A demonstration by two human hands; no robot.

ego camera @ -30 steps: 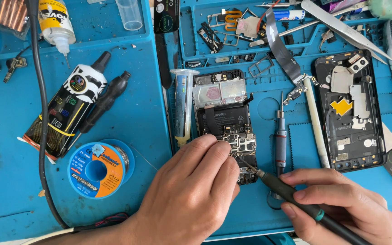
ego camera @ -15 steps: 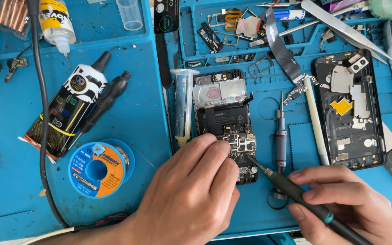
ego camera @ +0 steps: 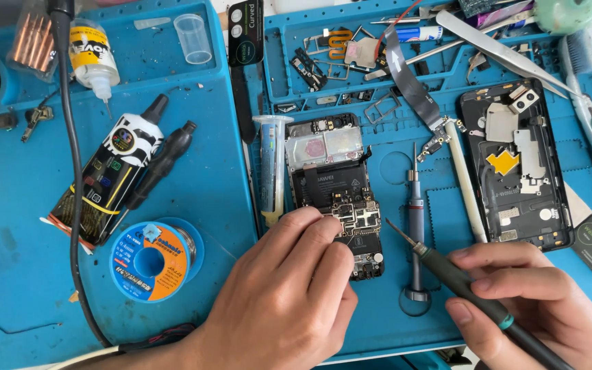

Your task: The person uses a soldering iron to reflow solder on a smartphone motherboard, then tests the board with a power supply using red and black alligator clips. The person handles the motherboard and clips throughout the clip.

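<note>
Left hand [ego camera: 289,301] lies palm down, fingers curled together, fingertips [ego camera: 323,226] pressing the lower part of the opened phone [ego camera: 334,185]; it grips nothing that can be seen. Right hand [ego camera: 536,301] is closed around a dark, slim iron [ego camera: 460,281], held like a pen, its pointed metal tip angled up-left and stopping just beside the phone's lower right edge, apart from it. The phone lies flat on the blue mat [ego camera: 200,185], upright in view, showing a silver shield plate, black battery and bare circuit board. A clear syringe [ego camera: 270,164] lies along its left side. A grey screwdriver [ego camera: 415,219] lies between phone and right hand. A second opened phone [ego camera: 515,171] rests further right.
</note>
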